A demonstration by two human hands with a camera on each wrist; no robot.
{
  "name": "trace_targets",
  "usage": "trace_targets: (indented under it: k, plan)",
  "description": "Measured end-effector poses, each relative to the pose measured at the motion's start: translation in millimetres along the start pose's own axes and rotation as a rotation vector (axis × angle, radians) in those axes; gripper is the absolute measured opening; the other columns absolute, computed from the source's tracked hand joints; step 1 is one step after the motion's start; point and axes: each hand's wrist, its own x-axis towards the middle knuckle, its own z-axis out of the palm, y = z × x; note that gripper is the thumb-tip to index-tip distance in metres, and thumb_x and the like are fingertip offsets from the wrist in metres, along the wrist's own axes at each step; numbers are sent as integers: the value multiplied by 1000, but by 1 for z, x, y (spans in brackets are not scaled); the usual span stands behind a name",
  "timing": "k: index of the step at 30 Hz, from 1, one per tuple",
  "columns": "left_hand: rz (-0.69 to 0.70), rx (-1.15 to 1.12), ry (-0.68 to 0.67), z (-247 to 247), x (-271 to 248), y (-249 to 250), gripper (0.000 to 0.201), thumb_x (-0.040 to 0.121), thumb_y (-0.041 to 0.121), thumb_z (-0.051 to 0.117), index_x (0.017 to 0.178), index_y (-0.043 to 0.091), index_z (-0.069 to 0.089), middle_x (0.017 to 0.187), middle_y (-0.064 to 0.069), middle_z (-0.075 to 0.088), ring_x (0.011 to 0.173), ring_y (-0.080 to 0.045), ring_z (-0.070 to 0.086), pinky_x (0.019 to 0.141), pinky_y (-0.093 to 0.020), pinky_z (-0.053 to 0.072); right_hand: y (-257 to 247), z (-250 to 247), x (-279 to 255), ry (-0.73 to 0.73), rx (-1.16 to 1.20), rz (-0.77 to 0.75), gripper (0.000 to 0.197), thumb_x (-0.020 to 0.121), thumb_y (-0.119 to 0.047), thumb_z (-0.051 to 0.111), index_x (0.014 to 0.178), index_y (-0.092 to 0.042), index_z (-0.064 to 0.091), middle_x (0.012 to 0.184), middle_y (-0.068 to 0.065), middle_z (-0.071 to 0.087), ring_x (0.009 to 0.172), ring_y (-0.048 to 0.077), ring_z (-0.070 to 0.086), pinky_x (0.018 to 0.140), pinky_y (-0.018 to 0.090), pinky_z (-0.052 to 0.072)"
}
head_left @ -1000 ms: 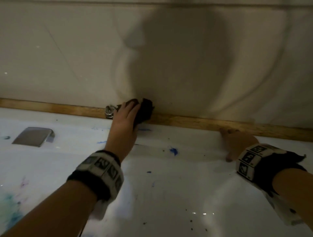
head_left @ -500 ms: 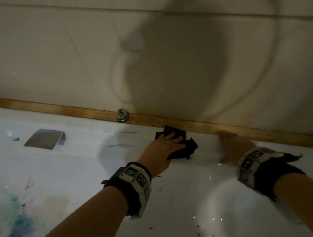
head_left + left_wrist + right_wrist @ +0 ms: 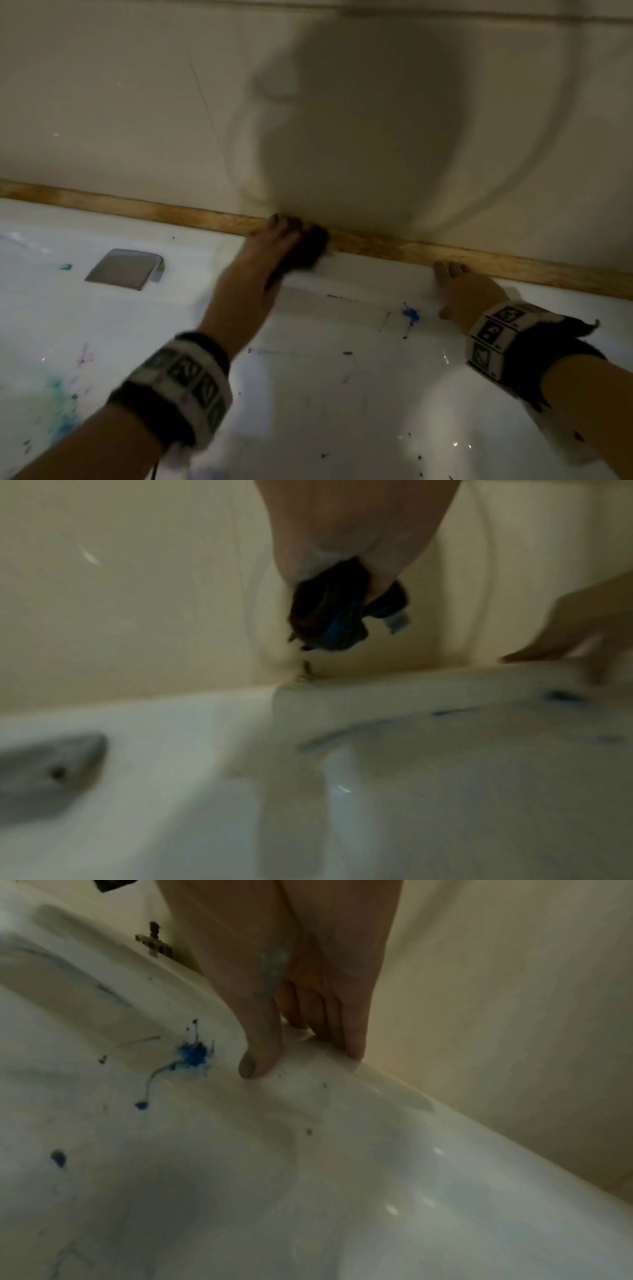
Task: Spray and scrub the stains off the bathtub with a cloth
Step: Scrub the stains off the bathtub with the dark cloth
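A white bathtub (image 3: 359,274) carries a blue splash (image 3: 410,313) on its far ledge, also visible as the blue splash (image 3: 193,1053) in the right wrist view, with dark specks around it. My left hand (image 3: 274,246) holds a bunched dark cloth (image 3: 310,248) against the far rim where it meets the wooden strip (image 3: 479,260). In the left wrist view the cloth (image 3: 337,610) sits gripped in the left hand (image 3: 342,520). My right hand (image 3: 462,287) rests flat on the rim right of the splash, fingers straight and the thumb tip (image 3: 255,1066) touching the tub.
A metal plate (image 3: 125,269) sits in the tub wall at the left. Teal and purple smears (image 3: 58,394) mark the tub at lower left. Beige tiled wall (image 3: 137,102) rises behind the strip. A small metal fitting (image 3: 154,942) stands on the rim.
My left hand moved the cloth from the blue splash up and left to the wooden strip. The splash is uncovered again. The right hand stayed on the rim.
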Motion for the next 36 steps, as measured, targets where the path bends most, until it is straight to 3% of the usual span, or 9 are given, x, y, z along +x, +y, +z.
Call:
trace_targets:
  k: [3, 5, 9, 13, 16, 19, 24, 28, 36]
  plan:
    - [-363, 231, -169, -1, 28, -35, 62, 86, 2, 52, 143, 14, 32, 152, -11, 25, 140, -31, 19, 113, -51, 18, -21, -15, 0, 21, -75, -31, 43, 96, -20, 45, 136, -7, 34, 136, 11, 43, 123, 24, 45, 91, 29, 39]
    - [-436, 300, -229, 12, 25, -40, 58, 88, 7, 50, 143, 15, 33, 150, -11, 28, 139, -32, 19, 112, -53, 17, -39, -21, 5, 61, -122, -97, 35, 97, -18, 41, 131, -8, 42, 131, 10, 50, 119, 24, 50, 86, 30, 41]
    - [-274, 240, -252, 34, 10, -9, 60, 90, 4, 47, 146, 19, 28, 154, -6, 19, 144, -28, 6, 117, -50, 7, -51, -20, 12, 42, -86, -71, 43, 95, -15, 46, 135, -4, 36, 134, 13, 47, 122, 25, 47, 96, 29, 39]
    - [-11, 175, -477, 39, -9, 34, 61, 93, 5, 45, 147, 23, 22, 157, -1, 8, 145, -25, -3, 113, -36, -11, -53, -23, 8, 36, -117, -76, 59, 92, -20, 53, 140, -2, 24, 138, 13, 40, 126, 26, 42, 101, 30, 37]
    - [-49, -39, -252, 28, -1, 37, 60, 90, 2, 51, 144, 21, 33, 153, 0, 23, 144, -21, 14, 113, -25, 4, -56, -27, 3, 41, -190, -96, 48, 93, -17, 51, 136, -4, 35, 134, 10, 43, 123, 25, 46, 97, 30, 40]
    - [-146, -81, 50, 16, 21, 20, 63, 83, -6, 55, 140, 13, 39, 149, -7, 32, 140, -27, 24, 114, -35, 20, -57, -29, 0, 46, -218, -115, 42, 94, -16, 49, 133, -7, 39, 131, 9, 45, 120, 24, 48, 92, 29, 41]
    - [-212, 164, -250, 45, 25, 8, 60, 90, 6, 48, 145, 20, 30, 153, -4, 25, 143, -31, 14, 116, -46, 9, -58, -25, 4, 60, -200, -103, 50, 93, -19, 50, 136, -3, 31, 135, 11, 41, 124, 26, 45, 96, 31, 39]
    - [-32, 172, -274, 63, -1, 19, 59, 71, -1, 65, 128, 13, 55, 135, -12, 52, 128, -43, 41, 103, -61, 24, -58, -23, 8, 47, -116, -57, 57, 93, -20, 51, 138, -1, 24, 137, 15, 41, 125, 28, 44, 98, 32, 38]
    - [-57, 164, -450, 56, -6, 39, 64, 89, 1, 47, 146, 22, 27, 156, -2, 15, 145, -27, 0, 116, -45, -3, -60, -21, 4, 114, -172, -63, 52, 94, -22, 51, 138, -7, 27, 135, 7, 44, 122, 20, 47, 91, 24, 40]
